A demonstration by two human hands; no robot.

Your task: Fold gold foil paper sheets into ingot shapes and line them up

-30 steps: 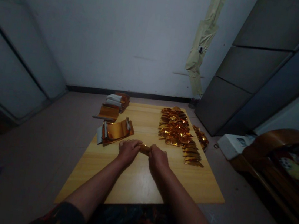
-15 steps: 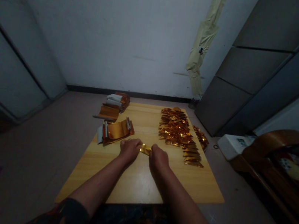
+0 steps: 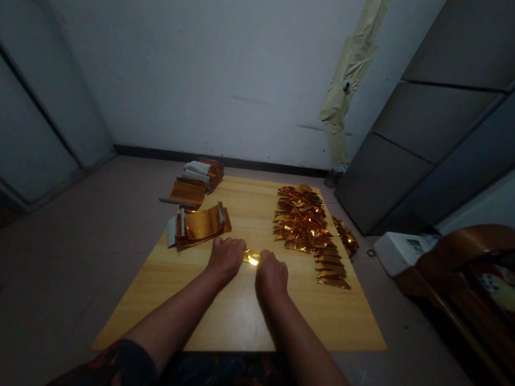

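Note:
My left hand [image 3: 225, 258] and my right hand [image 3: 271, 276] rest close together on a wooden board [image 3: 240, 306], fingers curled. Between them they pinch a small piece of gold foil paper [image 3: 251, 258], pressed against the board. Only a shiny sliver of it shows between the knuckles. To the left of my left hand lies a curled stack of gold foil sheets [image 3: 198, 226] bound at its ends.
A long heap of folded gold foil pieces [image 3: 310, 230] runs along the board's right side. More foil bundles [image 3: 196, 182] sit at the far left corner. A dark cabinet [image 3: 444, 111] stands at the right, a white box [image 3: 399, 249] on the floor beside it, wooden furniture [image 3: 493, 267] farther right.
Both hands stayed in place while working the foil piece; it shows slightly more between them and glints brighter. The view shifted a little downward.

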